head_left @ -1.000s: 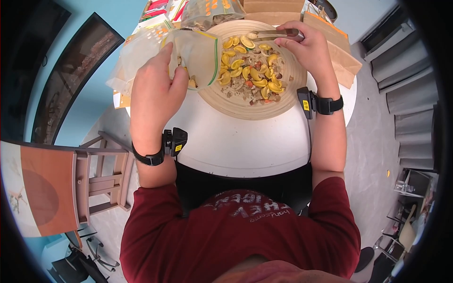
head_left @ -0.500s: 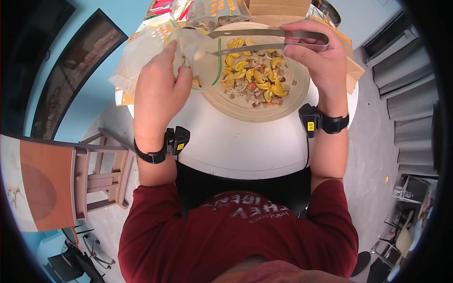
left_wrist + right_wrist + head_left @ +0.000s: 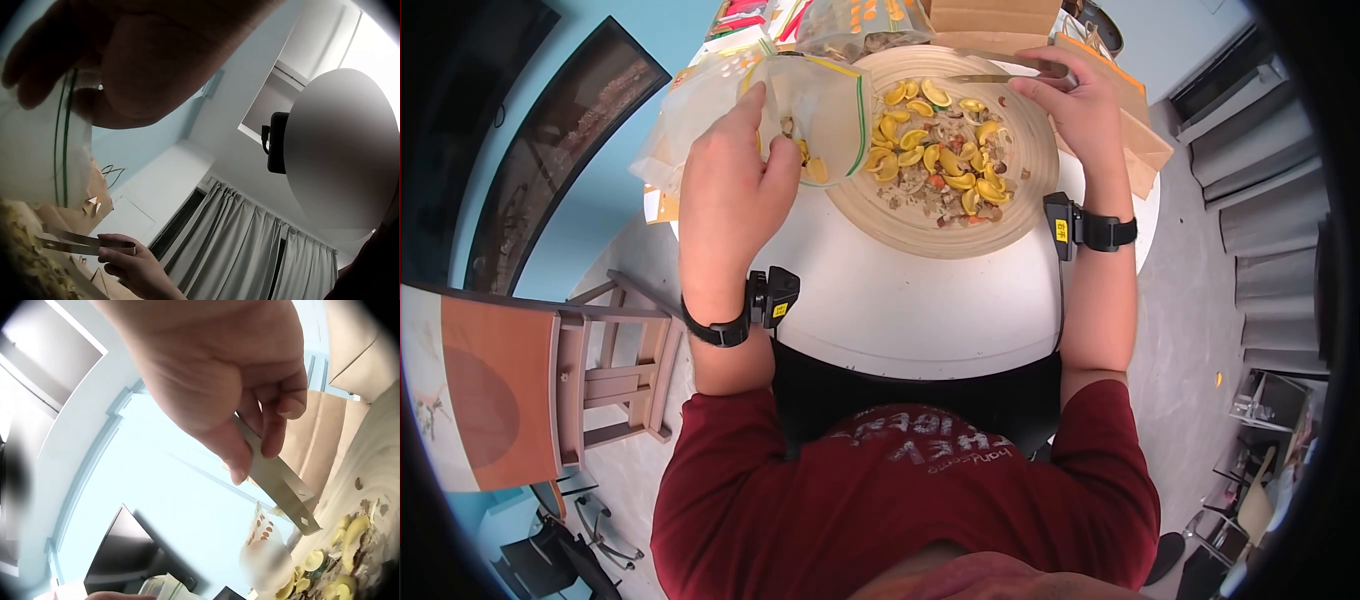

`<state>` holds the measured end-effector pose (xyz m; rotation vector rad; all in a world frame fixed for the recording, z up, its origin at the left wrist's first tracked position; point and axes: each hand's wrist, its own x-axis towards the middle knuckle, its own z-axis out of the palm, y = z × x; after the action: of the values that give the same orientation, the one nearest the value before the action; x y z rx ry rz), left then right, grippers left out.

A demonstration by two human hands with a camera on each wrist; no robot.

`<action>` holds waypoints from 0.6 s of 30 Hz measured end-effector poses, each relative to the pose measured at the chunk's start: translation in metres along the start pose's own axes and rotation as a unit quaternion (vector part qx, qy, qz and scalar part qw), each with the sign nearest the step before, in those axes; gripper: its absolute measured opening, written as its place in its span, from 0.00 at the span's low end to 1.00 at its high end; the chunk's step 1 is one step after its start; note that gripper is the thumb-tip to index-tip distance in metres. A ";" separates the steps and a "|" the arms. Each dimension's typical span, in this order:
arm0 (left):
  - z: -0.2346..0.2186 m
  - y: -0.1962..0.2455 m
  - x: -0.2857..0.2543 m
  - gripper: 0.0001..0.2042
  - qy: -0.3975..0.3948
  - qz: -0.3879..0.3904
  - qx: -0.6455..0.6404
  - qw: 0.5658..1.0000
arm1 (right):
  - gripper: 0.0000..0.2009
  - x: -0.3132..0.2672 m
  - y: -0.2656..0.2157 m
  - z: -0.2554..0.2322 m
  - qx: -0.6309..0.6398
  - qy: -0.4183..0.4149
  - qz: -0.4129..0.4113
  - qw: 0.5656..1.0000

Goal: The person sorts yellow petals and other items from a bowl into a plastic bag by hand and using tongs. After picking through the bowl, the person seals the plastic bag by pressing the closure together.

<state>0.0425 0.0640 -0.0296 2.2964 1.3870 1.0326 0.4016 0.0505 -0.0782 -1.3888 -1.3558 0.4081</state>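
My left hand (image 3: 735, 190) grips a translucent zip bag (image 3: 825, 110) with a green seal line, its mouth turned toward the plate. A few yellow pieces (image 3: 815, 168) show inside the bag. My right hand (image 3: 1085, 105) pinches metal tongs (image 3: 281, 487) near their bent end, thumb against fingers. Over the far part of a round wooden plate (image 3: 945, 242), the tongs' tips point left; in the right wrist view they are apart from the food. Yellow curved, shell-like pieces (image 3: 935, 93) lie on the plate among brown, pale and orange dried bits (image 3: 945, 190).
Another zip bag with orange marks (image 3: 865, 30) stands behind the plate. Brown paper bags (image 3: 1135, 140) are at the back and right. Left of my left hand is a whitish spotted bag (image 3: 690, 120). The white table (image 3: 880, 310) lies in front of me; a wooden chair (image 3: 625, 390) stands left.
The tongs went from the plate left to the bag's mouth, then back right over the plate's far side. More yellow shows inside the bag now. My left hand stayed nearly in place.
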 end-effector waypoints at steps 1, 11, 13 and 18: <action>0.000 0.000 0.000 0.25 0.000 0.000 -0.001 1.000 | 0.17 -0.001 -0.002 0.002 -0.029 -0.017 -0.007 0.999; 0.000 -0.003 0.000 0.25 -0.001 -0.007 -0.004 1.000 | 0.18 0.000 -0.004 -0.007 -0.030 -0.026 -0.002 0.999; 0.000 -0.006 0.001 0.25 0.002 -0.006 -0.005 1.000 | 0.18 0.001 0.000 -0.010 -0.049 -0.030 0.007 0.998; 0.001 -0.008 0.001 0.25 0.009 -0.009 -0.012 1.000 | 0.18 0.003 0.015 -0.024 -0.051 -0.017 0.016 0.998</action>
<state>0.0379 0.0690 -0.0339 2.2584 1.3936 1.0617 0.4297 0.0458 -0.0813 -1.4935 -1.4008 0.3904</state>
